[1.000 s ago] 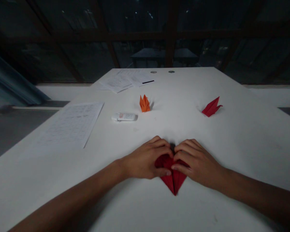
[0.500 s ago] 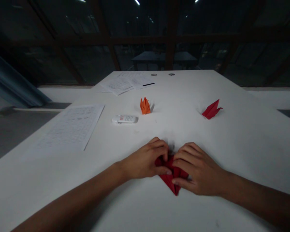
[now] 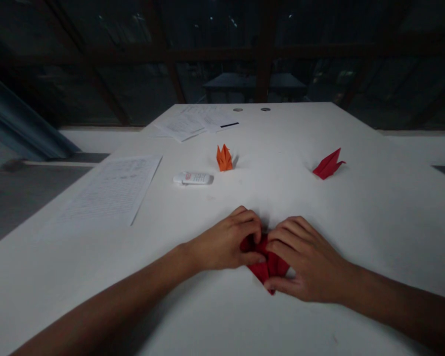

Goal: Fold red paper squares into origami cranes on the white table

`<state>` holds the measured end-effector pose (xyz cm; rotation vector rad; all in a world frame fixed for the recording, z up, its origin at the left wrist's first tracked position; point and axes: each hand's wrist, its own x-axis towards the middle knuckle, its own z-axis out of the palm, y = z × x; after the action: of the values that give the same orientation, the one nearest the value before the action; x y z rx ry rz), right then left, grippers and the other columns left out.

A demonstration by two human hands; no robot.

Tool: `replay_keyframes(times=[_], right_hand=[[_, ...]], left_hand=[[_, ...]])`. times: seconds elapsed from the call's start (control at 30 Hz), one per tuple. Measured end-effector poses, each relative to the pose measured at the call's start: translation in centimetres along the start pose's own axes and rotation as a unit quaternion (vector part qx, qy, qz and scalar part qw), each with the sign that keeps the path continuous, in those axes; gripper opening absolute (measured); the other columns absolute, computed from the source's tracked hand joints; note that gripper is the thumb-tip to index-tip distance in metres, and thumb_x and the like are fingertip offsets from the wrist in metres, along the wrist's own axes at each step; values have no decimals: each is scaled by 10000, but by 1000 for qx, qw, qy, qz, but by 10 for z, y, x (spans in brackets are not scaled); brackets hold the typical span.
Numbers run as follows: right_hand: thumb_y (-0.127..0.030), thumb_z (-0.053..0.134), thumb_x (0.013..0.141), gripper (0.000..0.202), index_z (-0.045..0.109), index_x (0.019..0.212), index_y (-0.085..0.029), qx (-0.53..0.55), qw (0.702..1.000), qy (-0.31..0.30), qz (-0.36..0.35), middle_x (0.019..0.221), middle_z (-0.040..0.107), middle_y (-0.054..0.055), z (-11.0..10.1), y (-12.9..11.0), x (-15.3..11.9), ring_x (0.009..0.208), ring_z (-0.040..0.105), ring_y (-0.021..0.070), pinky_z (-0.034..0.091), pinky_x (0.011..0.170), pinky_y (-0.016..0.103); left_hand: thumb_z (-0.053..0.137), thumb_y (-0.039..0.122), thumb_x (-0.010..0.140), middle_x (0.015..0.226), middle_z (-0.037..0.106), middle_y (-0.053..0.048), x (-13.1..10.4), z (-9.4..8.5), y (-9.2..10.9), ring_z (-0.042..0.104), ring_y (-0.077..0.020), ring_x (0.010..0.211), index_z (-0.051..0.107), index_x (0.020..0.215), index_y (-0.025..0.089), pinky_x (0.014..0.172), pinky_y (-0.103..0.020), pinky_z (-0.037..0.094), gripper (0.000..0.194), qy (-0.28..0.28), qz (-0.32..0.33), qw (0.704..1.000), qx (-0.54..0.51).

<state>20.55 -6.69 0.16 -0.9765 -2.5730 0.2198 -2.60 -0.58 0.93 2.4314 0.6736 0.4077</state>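
Note:
Between my hands, on the white table, lies a folded piece of red origami paper [image 3: 258,269] with its pointed end toward me. My left hand [image 3: 232,240] grips its left side, fingers curled and thumb pressed on the paper. On the right side, my right hand [image 3: 304,259] holds it, with fingers over the top and thumb near the lower point. Parts of the paper are hidden under both hands. Farther off stand an orange origami crane [image 3: 224,159] and a red origami crane [image 3: 328,164].
A white handheld device with small printing [image 3: 193,178] lies left of the orange crane. Printed sheets [image 3: 111,190] cover the table's left side, with more papers [image 3: 185,123] and a black pen [image 3: 229,125] behind. Two round inserts [image 3: 265,109] sit at the far edge.
The view has tipped slightly downward, shifting the scene up a little. My right thumb has moved down toward the paper's lower point. Both hands stay on the red paper.

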Motion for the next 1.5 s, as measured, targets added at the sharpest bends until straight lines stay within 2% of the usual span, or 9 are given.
replay_keyframes(times=[0.27, 0.43, 0.6, 0.8, 0.93, 1.1, 1.27, 1.4, 1.5], right_hand=[[-518, 750, 839, 382, 654, 1065, -225, -13, 993, 15, 117, 1139, 686, 53, 6, -23, -7, 1077, 551, 290, 367, 1021, 502], [-458, 684, 895, 385, 645, 1174, -194, -40, 992, 30, 113, 1215, 681, 87, 9, -28, -11, 1142, 561, 306, 300, 1119, 545], [-416, 709, 859, 413, 644, 1196, -184, -36, 993, 41, 100, 1219, 689, 113, 9, -25, -11, 1132, 584, 329, 373, 1074, 551], [-392, 710, 858, 412, 637, 1200, -174, -24, 994, 34, 99, 1226, 681, 125, 9, -24, -10, 1145, 585, 330, 377, 1094, 573], [-379, 704, 858, 392, 638, 1186, -175, -1, 995, 24, 98, 1232, 671, 119, 8, -21, -7, 1162, 573, 321, 370, 1113, 575], [-268, 700, 819, 409, 620, 1215, -205, 59, 994, 24, 86, 1267, 649, 98, 6, -16, -5, 1227, 546, 301, 341, 1158, 558], [-207, 677, 838, 452, 568, 1276, -228, 106, 987, 62, 105, 1336, 595, 114, 5, -8, -6, 1268, 521, 295, 435, 1088, 506], [-194, 614, 903, 332, 565, 1229, -232, 97, 976, 115, 157, 1295, 601, 123, 5, 7, -3, 1228, 544, 294, 444, 1046, 524], [-170, 565, 938, 160, 612, 1074, -241, 88, 976, 101, 172, 1151, 661, 80, 6, 17, 1, 1122, 591, 269, 460, 978, 504]], left_hand=[[783, 286, 811, 1040, 611, -51, 1, 0, 5, 524, -218, 1022, 597, 901, 195, 927, -331, 450, 226, 11, 2, 1000, 1], [752, 273, 836, 1045, 618, -56, 1, 0, 6, 527, -222, 1040, 613, 979, 192, 939, -329, 454, 215, 10, 0, 1000, 8], [740, 313, 854, 1054, 634, -68, 2, 0, 6, 533, -238, 1062, 626, 1082, 188, 976, -356, 449, 284, 13, 1, 1000, 14], [656, 252, 916, 1032, 640, -70, 2, 0, 5, 543, -237, 1054, 634, 1060, 196, 964, -353, 450, 156, 24, 4, 1000, 7], [640, 218, 919, 1041, 641, -66, 2, 0, 5, 541, -220, 1045, 633, 1067, 189, 972, -341, 442, 150, 26, 6, 1000, 12], [684, 336, 908, 1061, 647, -69, 1, 2, 4, 540, -233, 1062, 619, 1093, 194, 974, -360, 441, 242, 28, 6, 1000, 5], [727, 317, 865, 1061, 638, -65, 1, 4, 2, 540, -242, 1062, 609, 1084, 203, 951, -364, 452, 274, 38, -15, 999, 10], [701, 314, 887, 1044, 628, -69, 1, 3, 5, 537, -240, 1038, 627, 1056, 199, 944, -365, 451, 217, 27, -15, 999, 33], [678, 366, 918, 1054, 622, -79, 0, 2, 6, 535, -240, 1038, 632, 1042, 191, 931, -356, 456, 219, 24, -11, 999, 42]])
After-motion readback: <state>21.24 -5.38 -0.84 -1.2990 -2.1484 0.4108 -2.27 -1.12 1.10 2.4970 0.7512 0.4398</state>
